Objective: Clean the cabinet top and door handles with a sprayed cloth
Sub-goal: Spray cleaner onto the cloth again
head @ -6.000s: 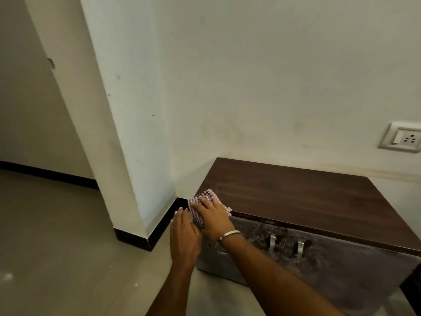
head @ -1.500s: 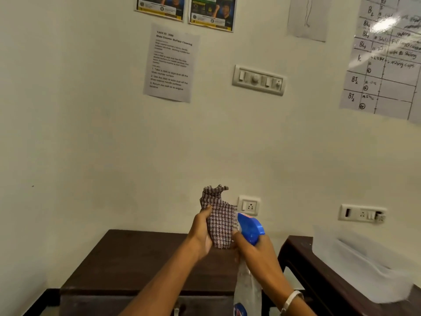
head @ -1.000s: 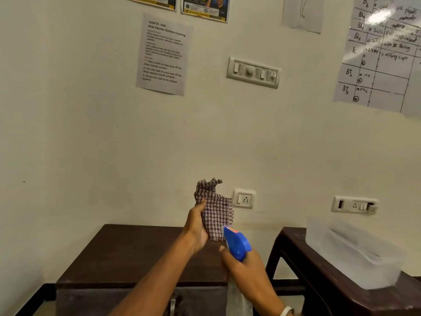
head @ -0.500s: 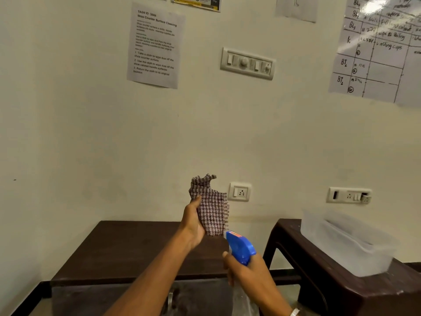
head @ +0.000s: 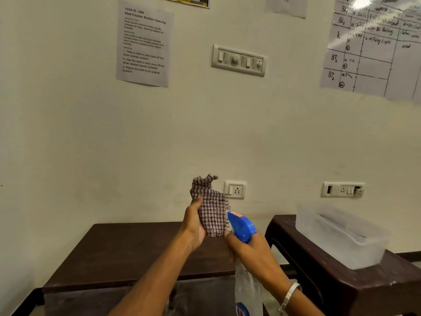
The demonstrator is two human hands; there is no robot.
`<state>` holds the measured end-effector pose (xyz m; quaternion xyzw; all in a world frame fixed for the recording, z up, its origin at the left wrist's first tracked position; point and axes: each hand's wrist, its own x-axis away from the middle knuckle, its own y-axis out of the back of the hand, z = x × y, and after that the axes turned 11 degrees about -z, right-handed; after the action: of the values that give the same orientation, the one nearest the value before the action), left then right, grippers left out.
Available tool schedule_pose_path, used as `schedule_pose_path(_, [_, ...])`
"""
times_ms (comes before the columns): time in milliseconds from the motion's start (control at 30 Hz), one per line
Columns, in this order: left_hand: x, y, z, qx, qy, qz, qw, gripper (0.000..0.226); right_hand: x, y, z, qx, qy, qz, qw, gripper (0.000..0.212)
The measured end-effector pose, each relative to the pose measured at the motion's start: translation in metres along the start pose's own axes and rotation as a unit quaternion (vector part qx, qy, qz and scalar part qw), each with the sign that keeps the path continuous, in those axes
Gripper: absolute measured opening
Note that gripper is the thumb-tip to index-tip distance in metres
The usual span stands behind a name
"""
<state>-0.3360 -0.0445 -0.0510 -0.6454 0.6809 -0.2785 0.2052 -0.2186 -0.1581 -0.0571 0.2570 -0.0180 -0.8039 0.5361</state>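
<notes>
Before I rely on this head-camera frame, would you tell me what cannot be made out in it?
- Door handles: hidden behind the left forearm and spray bottle at the cabinet front.
- Bottle label: cut off by the bottom edge.
- Right hand trigger finger: hidden by the blue spray head, so whether it is squeezing is unclear.
- Cloth in the left hand: dampness untellable.
- Clear tub contents: too blurred.

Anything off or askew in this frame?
Nothing spilled or damaged. Left hand holds the checked cloth up; right hand grips the spray bottle, nozzle at the cloth. Only oddity: the cabinet front looks smudged.
</notes>
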Motion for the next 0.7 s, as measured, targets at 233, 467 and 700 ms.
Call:
schedule_pose_path(233, [-0.002, -0.026, 0.006, -0.007, -0.011, 0.024, 1.000, 0.035, -0.016, 0.029, -0.005, -0.006, 0.006, -0.015, 1.000, 0.021])
schedule_pose_path(467, [0.003, -0.083, 0.032, -0.065, -0.023, 0.074, 0.995, 0.029, -0.058, 0.082, 0.008, -0.022, 0.042, -0.107, 0.993, 0.021])
schedule_pose_path(700, [0.010, -0.153, 0.069, -0.084, -0.029, 0.105, 0.991, 0.047, -0.112, 0.156, 0.045, -0.008, 0.079, -0.230, 0.970, 0.027])
